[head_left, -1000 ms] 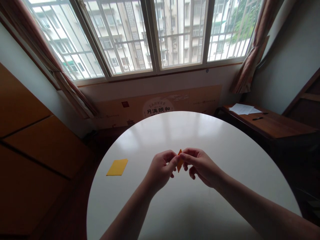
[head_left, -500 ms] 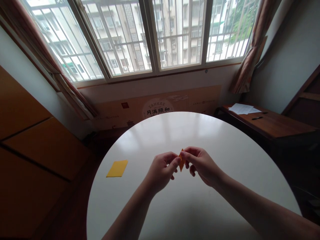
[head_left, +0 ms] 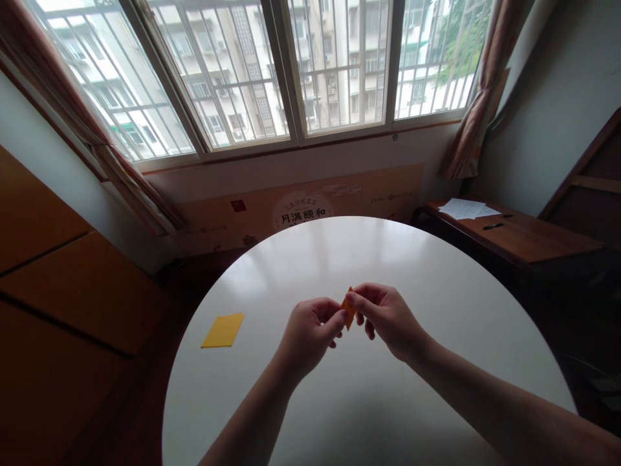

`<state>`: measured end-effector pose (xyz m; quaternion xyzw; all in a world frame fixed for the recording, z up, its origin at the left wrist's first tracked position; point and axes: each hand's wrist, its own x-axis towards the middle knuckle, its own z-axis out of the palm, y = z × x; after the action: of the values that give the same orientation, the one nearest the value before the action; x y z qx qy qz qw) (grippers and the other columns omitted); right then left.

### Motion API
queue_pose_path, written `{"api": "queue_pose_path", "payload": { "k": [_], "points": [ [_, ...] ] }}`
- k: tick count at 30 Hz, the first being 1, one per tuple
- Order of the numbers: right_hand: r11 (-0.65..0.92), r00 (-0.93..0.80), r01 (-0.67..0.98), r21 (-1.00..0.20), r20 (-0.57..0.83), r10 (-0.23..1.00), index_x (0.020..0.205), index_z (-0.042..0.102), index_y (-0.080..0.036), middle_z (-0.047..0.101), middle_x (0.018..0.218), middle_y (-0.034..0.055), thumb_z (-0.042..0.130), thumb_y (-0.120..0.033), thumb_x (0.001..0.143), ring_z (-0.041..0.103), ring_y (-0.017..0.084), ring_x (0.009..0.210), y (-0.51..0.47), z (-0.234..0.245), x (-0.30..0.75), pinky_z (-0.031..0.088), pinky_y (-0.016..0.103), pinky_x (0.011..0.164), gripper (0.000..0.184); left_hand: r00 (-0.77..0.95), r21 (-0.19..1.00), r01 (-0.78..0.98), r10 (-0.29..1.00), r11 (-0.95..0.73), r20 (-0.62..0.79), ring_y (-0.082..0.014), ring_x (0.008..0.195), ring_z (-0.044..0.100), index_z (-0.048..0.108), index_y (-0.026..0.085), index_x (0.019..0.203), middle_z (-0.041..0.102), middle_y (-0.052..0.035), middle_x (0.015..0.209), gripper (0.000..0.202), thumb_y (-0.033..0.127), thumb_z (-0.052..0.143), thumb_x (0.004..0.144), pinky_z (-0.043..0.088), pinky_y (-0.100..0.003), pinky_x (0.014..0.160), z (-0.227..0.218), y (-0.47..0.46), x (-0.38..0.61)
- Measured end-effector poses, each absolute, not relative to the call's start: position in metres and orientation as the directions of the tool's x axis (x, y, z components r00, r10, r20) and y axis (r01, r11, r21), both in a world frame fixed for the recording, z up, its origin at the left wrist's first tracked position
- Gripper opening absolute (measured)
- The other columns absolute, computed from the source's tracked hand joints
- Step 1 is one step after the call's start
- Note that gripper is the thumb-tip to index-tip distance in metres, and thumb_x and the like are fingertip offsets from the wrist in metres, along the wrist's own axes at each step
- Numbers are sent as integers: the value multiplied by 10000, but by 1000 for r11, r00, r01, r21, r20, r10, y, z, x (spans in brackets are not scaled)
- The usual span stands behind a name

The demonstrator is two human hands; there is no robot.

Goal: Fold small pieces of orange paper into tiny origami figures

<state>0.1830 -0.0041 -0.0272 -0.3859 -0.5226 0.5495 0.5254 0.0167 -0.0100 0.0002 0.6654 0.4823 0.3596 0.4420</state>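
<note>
A small piece of folded orange paper (head_left: pixel 349 316) is held upright above the table, its pointed ends showing at top and bottom. My left hand (head_left: pixel 310 333) pinches its left side between thumb and fingers. On the upper right side, my right hand (head_left: pixel 388 317) grips it with thumb and forefinger, the other fingers curled below. Much of the paper is hidden behind my fingertips. To the left of my hands, a flat yellow square of paper (head_left: pixel 223 330) lies on the white round table (head_left: pixel 427 401).
Behind the table's far edge are a printed banner (head_left: pixel 252 210) and a barred window. A wooden side table (head_left: pixel 533 241) at right carries white paper sheets (head_left: pixel 468 208) and dark pen-like items. Orange-brown cabinets (head_left: pixel 43 265) stand at left.
The camera view has shifted slightly, so the scene sits a little further left. Both hands keep their hold on the folded paper, which has turned slightly, with only small finger shifts.
</note>
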Motion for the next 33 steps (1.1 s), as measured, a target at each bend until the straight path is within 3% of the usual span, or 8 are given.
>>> {"api": "queue_pose_path", "payload": {
  "k": [4, 10, 14, 23, 27, 33],
  "points": [
    [106, -137, -167, -980, 130, 982, 798, 704, -151, 635, 630, 18, 717, -486, 830, 531, 121, 517, -4, -27, 184, 391, 189, 354, 337, 247, 921, 342, 963, -188, 105, -127, 485, 588, 721, 127, 771, 659, -33, 607, 225, 330, 649, 835, 515, -226, 464, 1, -13, 20],
    [110, -146, -174, -979, 136, 980, 790, 703, -153, 641, 624, 20, 715, -499, 830, 537, 124, 523, -2, -25, 185, 386, 185, 358, 349, 307, 961, 256, 951, -106, 23, -166, 603, 638, 738, 123, 812, 693, -70, 694, 285, 397, 664, 828, 510, -211, 435, 8, -11, 16],
    [87, -178, -175, -981, 119, 977, 780, 714, -156, 646, 632, 21, 742, -517, 797, 535, 126, 528, -2, -25, 185, 383, 189, 363, 363, 314, 970, 236, 949, -63, -14, -151, 580, 614, 742, 119, 801, 678, -61, 665, 330, 447, 706, 799, 487, -199, 426, 9, -9, 13],
    [-13, -269, -249, -968, 56, 962, 858, 738, -154, 650, 791, 54, 703, -522, 834, 553, 136, 633, -3, -25, 186, 392, 165, 366, 371, 157, 997, 57, 986, 48, -56, -118, 537, 550, 704, 120, 715, 640, -38, 620, 279, 393, 760, 726, 434, -177, 416, 7, -6, 16],
    [1, -254, -225, -974, 59, 965, 859, 737, -161, 665, 739, 43, 767, -489, 779, 565, 146, 625, -2, -28, 184, 401, 175, 372, 339, 162, 995, 99, 986, 17, -32, -122, 528, 554, 701, 121, 709, 629, -32, 601, 298, 412, 759, 728, 440, -185, 415, 3, -5, 15],
    [34, -249, -192, -981, 82, 965, 821, 701, -159, 630, 655, 9, 735, -454, 811, 555, 130, 568, -3, -30, 181, 394, 176, 373, 297, 176, 992, 129, 984, -15, -8, -146, 582, 590, 716, 121, 836, 666, -46, 671, 312, 415, 748, 737, 458, -192, 410, 2, -5, 15]
  ]
}}
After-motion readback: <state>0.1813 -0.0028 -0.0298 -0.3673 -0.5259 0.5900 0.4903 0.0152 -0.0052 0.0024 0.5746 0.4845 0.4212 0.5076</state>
